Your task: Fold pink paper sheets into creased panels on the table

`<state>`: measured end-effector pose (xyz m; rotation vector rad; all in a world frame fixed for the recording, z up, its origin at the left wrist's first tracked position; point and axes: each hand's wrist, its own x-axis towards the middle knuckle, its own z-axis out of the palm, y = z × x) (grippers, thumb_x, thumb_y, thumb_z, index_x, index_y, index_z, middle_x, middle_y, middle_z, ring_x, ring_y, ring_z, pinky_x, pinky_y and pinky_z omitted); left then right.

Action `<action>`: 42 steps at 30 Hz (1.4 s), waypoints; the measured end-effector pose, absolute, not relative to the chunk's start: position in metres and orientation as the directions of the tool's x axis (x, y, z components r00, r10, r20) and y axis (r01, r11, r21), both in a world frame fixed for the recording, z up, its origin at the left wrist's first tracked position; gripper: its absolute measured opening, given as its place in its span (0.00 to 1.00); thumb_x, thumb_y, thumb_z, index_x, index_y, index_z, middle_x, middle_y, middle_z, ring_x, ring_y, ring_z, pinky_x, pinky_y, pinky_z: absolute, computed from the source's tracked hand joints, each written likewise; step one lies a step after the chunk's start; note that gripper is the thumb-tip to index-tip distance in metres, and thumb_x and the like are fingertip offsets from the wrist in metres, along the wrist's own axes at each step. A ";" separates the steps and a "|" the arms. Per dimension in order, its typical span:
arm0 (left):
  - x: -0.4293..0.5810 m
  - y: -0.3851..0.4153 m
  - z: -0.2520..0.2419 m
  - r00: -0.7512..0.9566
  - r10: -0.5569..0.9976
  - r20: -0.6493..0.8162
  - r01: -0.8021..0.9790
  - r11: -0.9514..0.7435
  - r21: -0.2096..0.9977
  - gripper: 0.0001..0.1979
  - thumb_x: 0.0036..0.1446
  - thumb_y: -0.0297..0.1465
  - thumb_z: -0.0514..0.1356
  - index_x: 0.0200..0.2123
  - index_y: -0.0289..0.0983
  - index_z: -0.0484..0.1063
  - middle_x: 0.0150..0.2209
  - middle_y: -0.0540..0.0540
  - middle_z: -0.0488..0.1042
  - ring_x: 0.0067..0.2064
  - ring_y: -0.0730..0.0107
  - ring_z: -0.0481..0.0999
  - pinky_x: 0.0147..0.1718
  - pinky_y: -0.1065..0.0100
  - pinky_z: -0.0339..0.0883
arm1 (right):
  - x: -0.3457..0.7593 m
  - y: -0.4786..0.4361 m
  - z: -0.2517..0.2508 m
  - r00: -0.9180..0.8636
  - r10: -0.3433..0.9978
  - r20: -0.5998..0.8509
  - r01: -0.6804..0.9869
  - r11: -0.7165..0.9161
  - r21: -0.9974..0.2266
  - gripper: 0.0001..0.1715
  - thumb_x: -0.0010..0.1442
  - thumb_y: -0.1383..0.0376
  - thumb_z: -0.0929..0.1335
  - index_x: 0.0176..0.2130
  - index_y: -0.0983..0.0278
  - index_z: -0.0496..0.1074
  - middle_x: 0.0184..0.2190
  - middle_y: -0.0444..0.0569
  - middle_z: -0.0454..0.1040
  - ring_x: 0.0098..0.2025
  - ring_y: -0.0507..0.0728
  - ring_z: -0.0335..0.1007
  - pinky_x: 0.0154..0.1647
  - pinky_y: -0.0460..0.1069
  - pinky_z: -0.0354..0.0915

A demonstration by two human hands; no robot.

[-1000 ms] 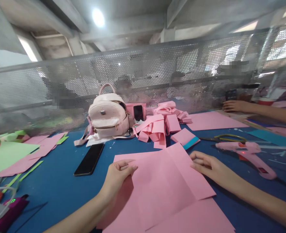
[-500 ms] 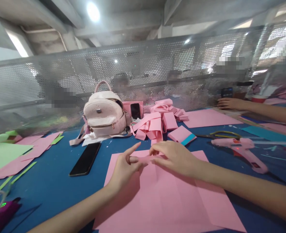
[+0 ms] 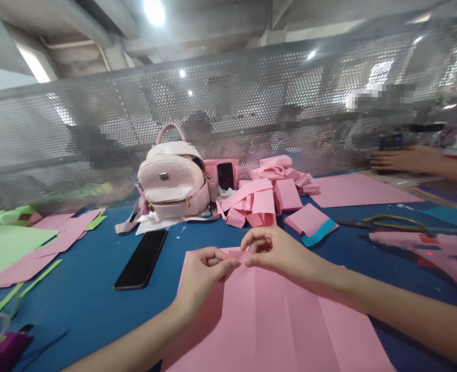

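Note:
A large creased sheet of pink paper (image 3: 267,320) lies in front of me on the blue table. My left hand (image 3: 203,274) pinches its far edge between thumb and fingers. Just to the right, my right hand (image 3: 277,250) also pinches that edge, its fingers curled. Between my fingertips a narrow strip of the edge stands folded up. Beyond my hands is a pile of folded pink paper pieces (image 3: 254,199). A folded pink piece with a blue band (image 3: 309,219) rests right of the pile.
A pale pink backpack (image 3: 174,181) stands at the back, with a black phone (image 3: 141,258) before it. On the right are scissors (image 3: 395,223) and a pink glue gun (image 3: 426,248). Green paper (image 3: 13,245) lies left. Another person's hand (image 3: 407,157) is at far right.
My left hand's raised index finger has come down into a pinch on the paper edge. The folded strip now shows between my hands. The whole view has shifted slightly.

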<state>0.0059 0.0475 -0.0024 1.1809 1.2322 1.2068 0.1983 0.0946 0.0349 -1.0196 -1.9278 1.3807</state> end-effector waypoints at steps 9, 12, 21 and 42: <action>0.007 0.048 -0.001 -0.015 0.999 -0.051 -0.009 0.051 0.999 0.19 0.43 0.42 0.73 0.21 0.34 0.72 0.15 0.55 0.61 0.20 0.80 0.55 0.22 0.73 0.48 | 0.200 0.100 0.031 -0.549 0.835 -0.039 0.274 0.136 -0.952 0.08 0.48 0.64 0.75 0.32 0.63 0.75 0.24 0.44 0.75 0.30 0.53 0.69 0.30 0.46 0.60; 0.008 0.048 0.000 -0.009 0.998 -0.058 -0.014 0.058 0.998 0.19 0.42 0.41 0.73 0.20 0.34 0.72 0.15 0.54 0.63 0.20 0.80 0.57 0.22 0.74 0.50 | 0.201 0.099 0.031 -0.552 0.833 -0.034 0.284 0.149 -0.947 0.07 0.49 0.64 0.74 0.32 0.63 0.76 0.24 0.43 0.75 0.30 0.54 0.69 0.30 0.46 0.60; 0.005 0.050 0.000 0.021 0.995 -0.092 -0.070 0.094 0.993 0.18 0.43 0.43 0.73 0.25 0.33 0.76 0.20 0.49 0.73 0.23 0.74 0.70 0.28 0.71 0.67 | 0.203 0.104 0.034 -0.552 0.834 -0.002 0.346 0.227 -0.910 0.06 0.49 0.65 0.73 0.32 0.63 0.77 0.25 0.45 0.76 0.30 0.55 0.71 0.29 0.47 0.61; 0.023 0.038 -0.005 0.015 0.991 -0.131 -0.069 0.132 0.989 0.19 0.41 0.41 0.72 0.22 0.31 0.74 0.15 0.52 0.66 0.19 0.80 0.59 0.21 0.75 0.51 | 0.209 0.117 0.040 -0.535 0.805 0.256 0.272 0.451 -0.850 0.09 0.59 0.63 0.69 0.28 0.63 0.70 0.28 0.43 0.71 0.32 0.53 0.65 0.35 0.49 0.59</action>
